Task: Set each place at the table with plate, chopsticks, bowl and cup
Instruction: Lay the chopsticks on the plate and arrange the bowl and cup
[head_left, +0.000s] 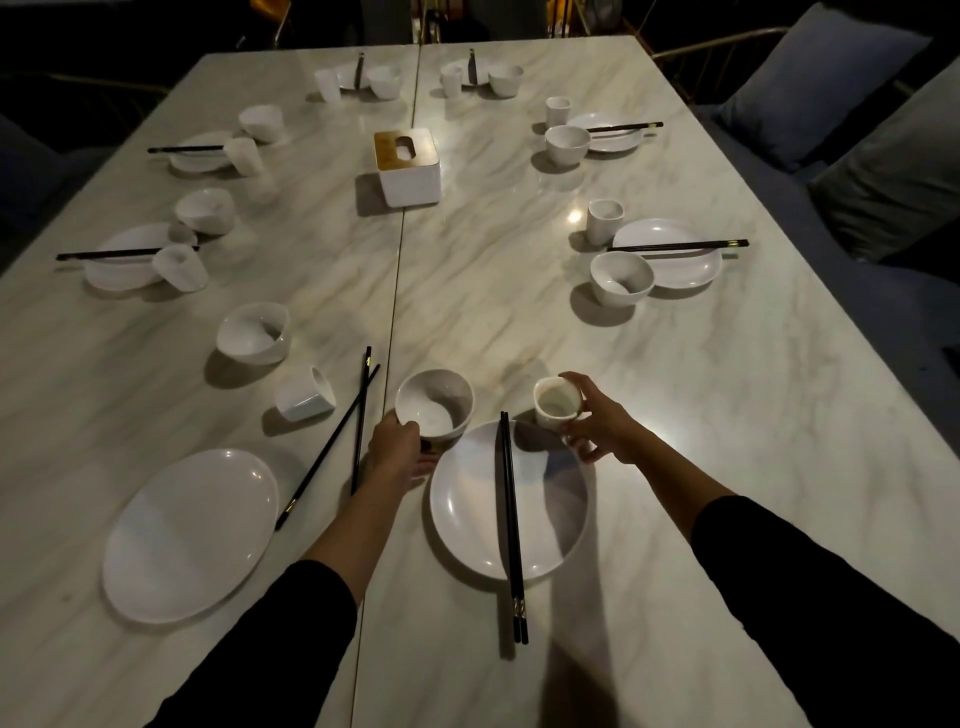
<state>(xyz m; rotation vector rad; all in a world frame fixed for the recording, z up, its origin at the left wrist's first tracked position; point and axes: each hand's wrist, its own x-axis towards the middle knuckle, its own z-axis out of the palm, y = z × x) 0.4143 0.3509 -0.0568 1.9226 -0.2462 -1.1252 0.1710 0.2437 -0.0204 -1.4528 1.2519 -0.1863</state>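
Hands at the nearest place setting — left hand is gripping the bowl by its near side, right hand is holding the cup in curled fingers; both are showing just beyond the far rim of the plate, chopsticks lying across it

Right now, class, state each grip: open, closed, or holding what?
Left grip: holds the white bowl by its near rim.
Right grip: holds the small white cup.
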